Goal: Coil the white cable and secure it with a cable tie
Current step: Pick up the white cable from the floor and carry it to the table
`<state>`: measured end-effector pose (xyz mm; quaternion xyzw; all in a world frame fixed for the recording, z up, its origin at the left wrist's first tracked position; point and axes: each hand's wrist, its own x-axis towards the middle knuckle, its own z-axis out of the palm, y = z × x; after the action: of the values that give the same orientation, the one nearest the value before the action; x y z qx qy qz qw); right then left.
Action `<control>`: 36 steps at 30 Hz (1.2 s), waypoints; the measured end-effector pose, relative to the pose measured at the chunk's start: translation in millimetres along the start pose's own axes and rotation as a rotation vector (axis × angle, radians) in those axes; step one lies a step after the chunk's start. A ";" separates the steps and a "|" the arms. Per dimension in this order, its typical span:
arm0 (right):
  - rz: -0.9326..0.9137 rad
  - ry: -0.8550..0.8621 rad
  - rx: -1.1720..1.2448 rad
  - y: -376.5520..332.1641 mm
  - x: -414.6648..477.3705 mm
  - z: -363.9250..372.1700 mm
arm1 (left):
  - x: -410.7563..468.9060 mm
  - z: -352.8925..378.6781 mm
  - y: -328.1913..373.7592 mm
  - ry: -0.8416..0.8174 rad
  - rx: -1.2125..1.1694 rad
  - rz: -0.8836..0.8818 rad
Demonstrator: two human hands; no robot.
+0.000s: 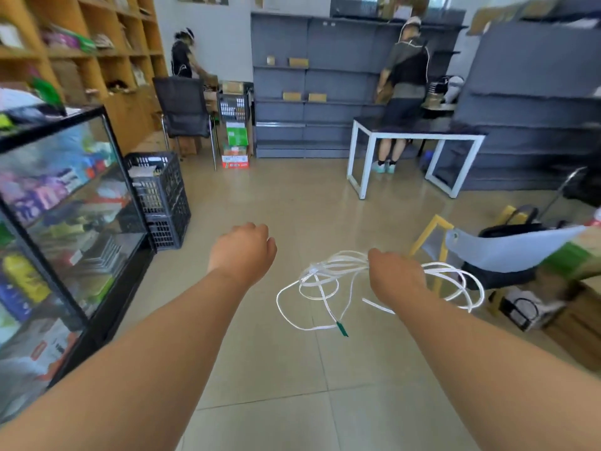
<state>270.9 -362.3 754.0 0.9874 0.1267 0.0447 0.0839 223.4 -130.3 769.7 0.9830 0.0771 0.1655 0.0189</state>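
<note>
- Right hand (395,271), centre right: fingers hidden, apparently gripping the white cable (338,260).
- Loose loops spread sideways from the grip; green end (341,328) dangles at lower centre.
- Left hand (244,249), centre: fingers tucked under, state untellable; the cable lies to its right, apart.

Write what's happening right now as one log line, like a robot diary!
right hand: grips white cable loops | left hand: off the cable | coil: loose, no tie seen | green tip: dangling

The beige tiled floor (292,369) bears stacked black crates (159,196), a white-legged table (422,137) and a glass cabinet (65,206).
</note>
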 end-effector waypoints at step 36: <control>0.264 -0.002 0.004 53.3 449.0 20.4 | 477.6 143.6 30.5 0.015 -0.019 0.336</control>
<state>718.8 -300.6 773.5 0.9957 -0.0043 0.0540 0.0755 720.8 -86.7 790.0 0.9806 -0.0895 0.1743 -0.0005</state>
